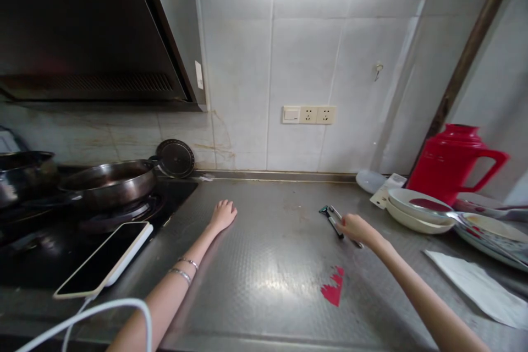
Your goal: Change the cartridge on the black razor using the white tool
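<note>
My left hand (225,214) rests palm down on the metal counter (256,264), its fingers lying on the surface with nothing in them. On the right, my right hand (355,228) is closed around a slim silvery tool (336,212); one end sticks out beyond my fingers and the other below my palm. Its exact kind is hard to make out. Right beside it lies a razor (333,224) with a dark handle and greenish head, close to my fingertips. Nearer to me, a torn piece of red paper (333,287) lies flat on the counter.
At left, a steel pan (111,184) stands on the black stove, with a phone (105,261) and white cable (140,303) at its front edge. At right are a red thermos jug (443,162), stacked bowls (416,220), a patterned plate (495,242) and white paper (478,286).
</note>
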A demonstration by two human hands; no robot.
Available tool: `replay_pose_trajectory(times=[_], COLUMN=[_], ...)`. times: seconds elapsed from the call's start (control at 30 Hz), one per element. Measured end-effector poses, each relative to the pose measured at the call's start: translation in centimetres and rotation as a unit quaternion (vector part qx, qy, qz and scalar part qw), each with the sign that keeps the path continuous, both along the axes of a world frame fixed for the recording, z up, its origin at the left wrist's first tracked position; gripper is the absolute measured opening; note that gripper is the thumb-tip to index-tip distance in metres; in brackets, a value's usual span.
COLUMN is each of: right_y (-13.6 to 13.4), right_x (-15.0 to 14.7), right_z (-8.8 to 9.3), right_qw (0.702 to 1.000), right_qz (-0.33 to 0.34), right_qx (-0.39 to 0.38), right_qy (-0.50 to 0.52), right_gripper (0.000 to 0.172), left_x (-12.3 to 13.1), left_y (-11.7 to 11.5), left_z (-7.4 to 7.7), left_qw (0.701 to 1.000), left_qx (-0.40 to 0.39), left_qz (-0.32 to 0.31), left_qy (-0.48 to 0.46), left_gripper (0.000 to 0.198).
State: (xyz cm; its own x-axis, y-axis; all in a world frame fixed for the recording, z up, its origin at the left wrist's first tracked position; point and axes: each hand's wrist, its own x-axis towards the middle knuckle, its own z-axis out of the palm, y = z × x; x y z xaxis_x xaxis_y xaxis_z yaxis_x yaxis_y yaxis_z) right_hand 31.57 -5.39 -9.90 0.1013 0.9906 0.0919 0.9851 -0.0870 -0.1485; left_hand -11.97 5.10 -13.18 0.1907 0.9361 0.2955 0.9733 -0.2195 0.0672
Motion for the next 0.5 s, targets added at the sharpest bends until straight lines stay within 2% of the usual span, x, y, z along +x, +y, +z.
replay_pose_trajectory(times=[0.27,0.5], right_y=[0.9,1.3], right_x=[0.0,0.0], right_z=[-1.5,-1.9], right_qw=[0.998,0.996], right_qz=[0.024,0.043], right_qx=[-0.052,-0.073], right_qy=[-0.035,-0.041], right_gripper=[0.031,0.034], left_x=[0.0,0.0], left_y=[0.0,0.1], left_z=[0.0,-0.2], left_qw=[1.0,1.0], left_qx=[-0.001,0.001], left_qz=[-0.004,-0.005], left_qy=[0.0,-0.013], left_gripper=[0.037,0.038])
